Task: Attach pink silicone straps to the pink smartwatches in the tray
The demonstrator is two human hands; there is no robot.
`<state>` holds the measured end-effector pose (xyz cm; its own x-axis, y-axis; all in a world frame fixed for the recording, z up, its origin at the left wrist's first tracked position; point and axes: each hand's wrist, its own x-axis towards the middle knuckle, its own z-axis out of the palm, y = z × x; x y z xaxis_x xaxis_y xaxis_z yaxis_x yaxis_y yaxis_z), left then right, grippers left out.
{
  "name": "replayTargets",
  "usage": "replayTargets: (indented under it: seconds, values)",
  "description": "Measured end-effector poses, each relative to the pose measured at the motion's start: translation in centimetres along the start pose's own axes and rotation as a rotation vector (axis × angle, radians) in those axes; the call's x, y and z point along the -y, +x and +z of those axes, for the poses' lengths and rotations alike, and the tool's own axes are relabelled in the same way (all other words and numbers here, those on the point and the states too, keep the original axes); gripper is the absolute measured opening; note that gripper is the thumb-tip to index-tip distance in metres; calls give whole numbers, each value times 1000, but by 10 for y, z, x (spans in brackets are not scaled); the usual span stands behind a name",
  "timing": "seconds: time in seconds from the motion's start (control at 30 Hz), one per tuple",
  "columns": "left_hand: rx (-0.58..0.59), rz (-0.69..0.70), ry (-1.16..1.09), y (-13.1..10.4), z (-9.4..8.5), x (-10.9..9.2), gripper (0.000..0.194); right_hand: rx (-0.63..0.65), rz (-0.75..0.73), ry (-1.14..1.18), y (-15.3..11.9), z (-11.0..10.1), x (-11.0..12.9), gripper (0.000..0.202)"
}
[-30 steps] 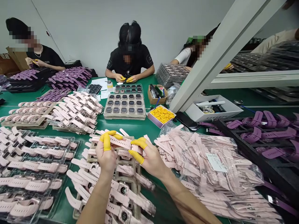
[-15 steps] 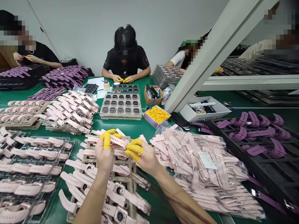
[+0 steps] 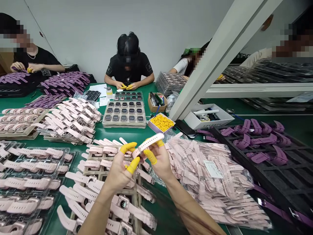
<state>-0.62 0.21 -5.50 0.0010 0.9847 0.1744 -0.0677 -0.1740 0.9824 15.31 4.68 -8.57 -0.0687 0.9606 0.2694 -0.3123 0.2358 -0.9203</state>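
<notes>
A pink watch strap (image 3: 149,142) is held up between my two hands, slanting up to the right. My left hand (image 3: 123,164), with yellow finger covers, pinches its lower left end, where something small and dark shows. My right hand (image 3: 158,158), also in yellow finger covers, grips the strap from the right side. Below my hands lies a beige tray (image 3: 102,166) of pink-strapped watches, some showing their round sensor backs. Beside my right forearm sits a pile of bagged pink straps (image 3: 202,166).
Trays of pink watches (image 3: 29,182) stand at the left. A box of yellow finger covers (image 3: 161,123), a tray of dark watch faces (image 3: 124,112) and a white box (image 3: 207,116) sit farther back. Purple straps (image 3: 261,140) lie right. Other people sit around the table.
The strap has swung from sloping down rightward to slanting up rightward. My hands have moved slightly right and turned around it. The whole view has shifted a little.
</notes>
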Motion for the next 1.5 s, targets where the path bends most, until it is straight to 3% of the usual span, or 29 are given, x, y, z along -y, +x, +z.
replayTargets:
  seconds: [0.17,0.27,0.43,0.63,0.83,1.03,1.2,1.4,1.5]
  values:
    - [0,-27,-280,5,-3,0,39,339,7,-155,0,-11,-5,38]
    - [-74,-31,-330,7,-2,0,37,424,10,-111,0,-7,-11,36]
    - [-229,30,-417,8,-7,-7,36,316,-27,-58,-5,6,-19,47]
    - [-1,-13,-192,9,-11,-12,45,371,-120,-224,-2,-5,-10,26]
    - [-127,-43,-273,11,-11,-2,52,429,-151,-287,4,-10,-4,17]
    - [35,24,-23,10,-15,-4,43,419,-191,-267,7,-17,7,31]
    - [59,36,5,8,-16,0,32,411,-256,-289,11,-20,16,34]
    - [102,-15,77,7,-9,-5,35,452,-333,-393,10,-16,18,34]
    - [96,-35,43,9,-7,-5,37,440,-293,-344,9,-15,14,40]
